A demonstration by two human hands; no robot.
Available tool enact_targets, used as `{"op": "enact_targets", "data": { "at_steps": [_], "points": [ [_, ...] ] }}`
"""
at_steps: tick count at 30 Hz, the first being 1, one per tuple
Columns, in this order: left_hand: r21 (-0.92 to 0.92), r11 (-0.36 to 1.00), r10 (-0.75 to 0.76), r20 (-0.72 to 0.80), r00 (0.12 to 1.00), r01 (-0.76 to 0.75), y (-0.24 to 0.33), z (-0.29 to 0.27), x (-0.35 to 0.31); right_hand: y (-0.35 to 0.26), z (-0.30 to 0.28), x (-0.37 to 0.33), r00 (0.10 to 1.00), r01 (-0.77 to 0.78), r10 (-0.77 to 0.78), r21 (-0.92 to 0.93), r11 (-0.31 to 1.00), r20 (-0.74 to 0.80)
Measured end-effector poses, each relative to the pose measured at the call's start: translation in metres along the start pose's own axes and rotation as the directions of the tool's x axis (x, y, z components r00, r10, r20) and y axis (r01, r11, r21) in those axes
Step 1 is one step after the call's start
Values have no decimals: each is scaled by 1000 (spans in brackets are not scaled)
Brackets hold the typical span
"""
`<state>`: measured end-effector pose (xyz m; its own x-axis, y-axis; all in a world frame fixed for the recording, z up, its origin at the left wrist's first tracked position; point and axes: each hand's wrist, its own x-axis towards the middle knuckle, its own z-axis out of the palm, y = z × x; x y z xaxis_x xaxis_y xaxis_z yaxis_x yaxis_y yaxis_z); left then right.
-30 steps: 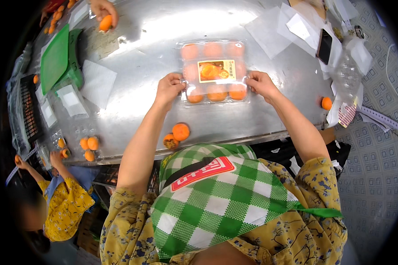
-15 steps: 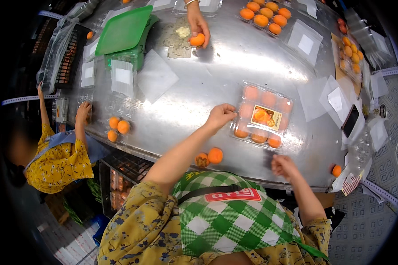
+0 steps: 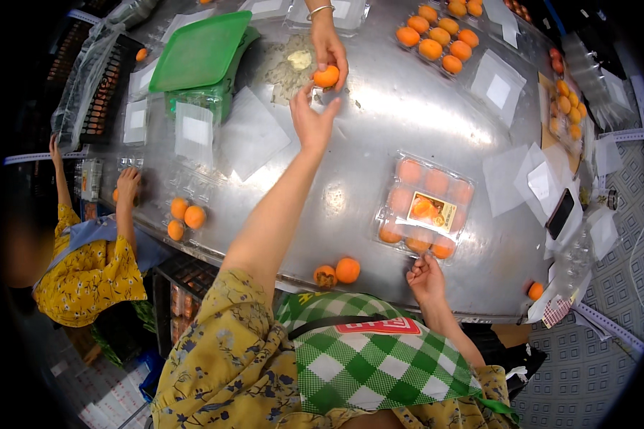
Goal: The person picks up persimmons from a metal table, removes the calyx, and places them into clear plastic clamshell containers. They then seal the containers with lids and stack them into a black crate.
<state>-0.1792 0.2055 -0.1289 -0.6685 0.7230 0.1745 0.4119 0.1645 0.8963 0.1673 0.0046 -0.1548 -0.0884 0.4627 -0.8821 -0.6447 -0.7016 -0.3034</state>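
Note:
My left hand [image 3: 312,120] reaches across the metal table with thumb and fingers apart. Its fingertips are at a persimmon [image 3: 326,76], which another person's hand [image 3: 329,48] holds from the far side. My right hand [image 3: 427,280] is low at the near edge of a clear lidded box [image 3: 397,247] full of persimmons. Its fingers are loosely curled and the thumb is apart; whether the tips touch the box cannot be made out. A picture label [image 3: 431,211] lies on the lid. Two loose persimmons [image 3: 347,270] rest near the table's front edge, between my arms.
A green lidded crate [image 3: 204,53] stands at the far left. An open tray of persimmons [image 3: 431,49] is at the far right. White sheets [image 3: 506,179] and a phone [image 3: 560,214] lie on the right. At left, a co-worker [image 3: 93,268] handles fruit beside three persimmons [image 3: 194,217].
My left hand has left the box's side and gone far left to the held persimmon. The right hand has moved left, up to the box's near edge. The view has shifted slightly.

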Motion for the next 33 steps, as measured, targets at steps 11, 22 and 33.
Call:
{"op": "enact_targets", "data": {
  "at_steps": [11, 22, 33],
  "points": [
    [137, 964, 184, 271, 945, -227, -21, 5, 71, -4, 6, -7, 997, 70, -71, -50, 996, -20],
    [-281, 957, 1, 249, 968, 71, 2, -12, 51, 27, 42, -9, 999, -41, 43, -86, 995, 26],
    [-461, 808, 105, 725, 681, 367, 122, -69, -179, 32, 39, 3, 991, 98, -85, -140, 985, 100]
  ]
}}
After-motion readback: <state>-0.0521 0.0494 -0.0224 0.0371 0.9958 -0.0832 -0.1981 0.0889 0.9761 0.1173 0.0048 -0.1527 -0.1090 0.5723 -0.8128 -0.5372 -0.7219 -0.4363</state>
